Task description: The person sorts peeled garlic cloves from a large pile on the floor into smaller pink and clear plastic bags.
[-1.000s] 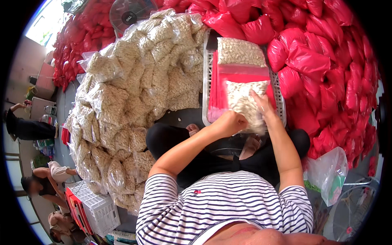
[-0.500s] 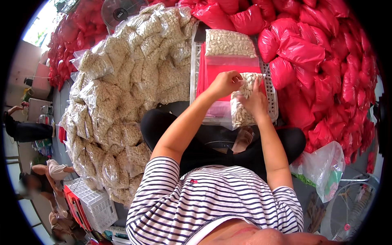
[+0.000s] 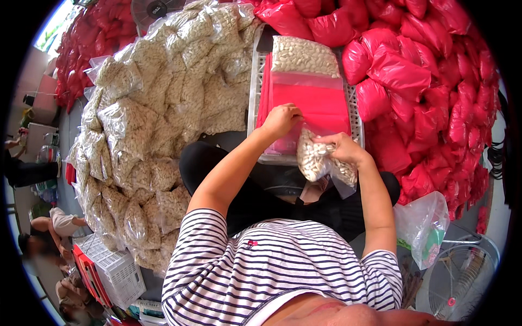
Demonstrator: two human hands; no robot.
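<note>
A clear plastic bag of pale seeds or beans point(image 3: 312, 163) hangs folded over the near edge of a white crate point(image 3: 261, 157). My right hand point(image 3: 348, 149) is closed round its upper middle, so the contents bulge on both sides. At the bag's upper left, my left hand point(image 3: 281, 118) pinches what looks like its thin clear edge; the fingertips partly hide it. Beneath the hands, flat red plastic bags point(image 3: 310, 100) lie stacked in the crate. Another clear bag of the same pale pieces point(image 3: 305, 57) rests across the stack's far end.
Filled clear bags point(image 3: 163, 103) are heaped on my left, and stuffed red bags point(image 3: 402, 70) on my right. A fan point(image 3: 457, 277) stands at the lower right beside a loose clear bag point(image 3: 427, 225). White baskets point(image 3: 117, 271) and other people are at the lower left.
The held bag has come down toward me and folded over in my right hand. My left hand has moved left and slightly nearer, uncovering more of the red stack.
</note>
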